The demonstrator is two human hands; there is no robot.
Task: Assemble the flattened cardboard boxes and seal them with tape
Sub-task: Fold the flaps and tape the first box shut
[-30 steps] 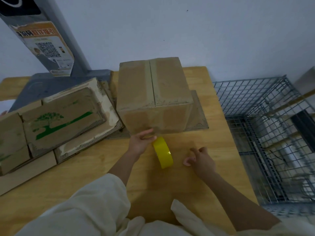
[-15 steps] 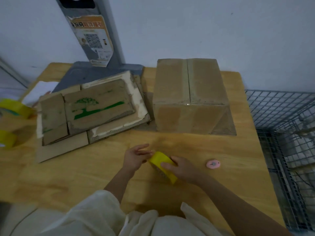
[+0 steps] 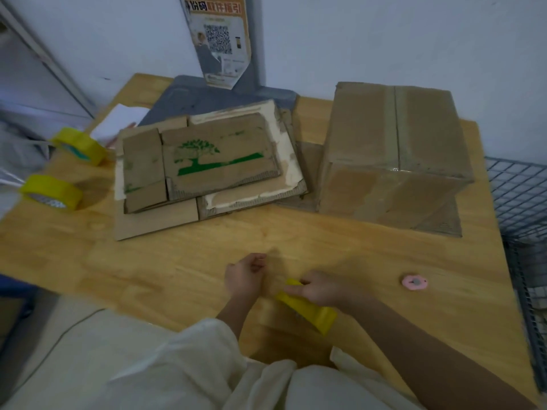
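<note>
Far left: we see two yellow tape rolls lying on the wooden surface [image 3: 207, 255], the farther roll [image 3: 79, 145] near the surface's back-left edge, the nearer roll [image 3: 51, 191] close to the left frame edge; a white sheet [image 3: 118, 121] behind them is partly covered.
Left of centre: a stack of flattened cardboard boxes [image 3: 207, 167], the top piece printed with a green tree; we cannot count the layers beneath it.
Behind the stack: a grey base [image 3: 207, 94] and a post carrying a QR-code poster [image 3: 220, 39], its top cut off by the frame.
Left hand [image 3: 244, 278]: raised just above the surface near the front edge, fingers curled inward, thumb and forefinger together; motion blur keeps us from telling whether a tape end sits between them.
Right hand [image 3: 321, 290]: grips the third yellow tape roll [image 3: 307, 310], fingers wrapped over its top; the roll stands tilted on edge, and its core is hidden from us.
Right of centre: the assembled cardboard box [image 3: 393, 149], top seam taped, sits at the back on a flat cardboard piece that juts out under its right corner.
Front right: a small pink round object [image 3: 414, 282], too small to identify.
Far right: a wire cage [image 3: 521, 184] beside the surface, cut off by the frame.
</note>
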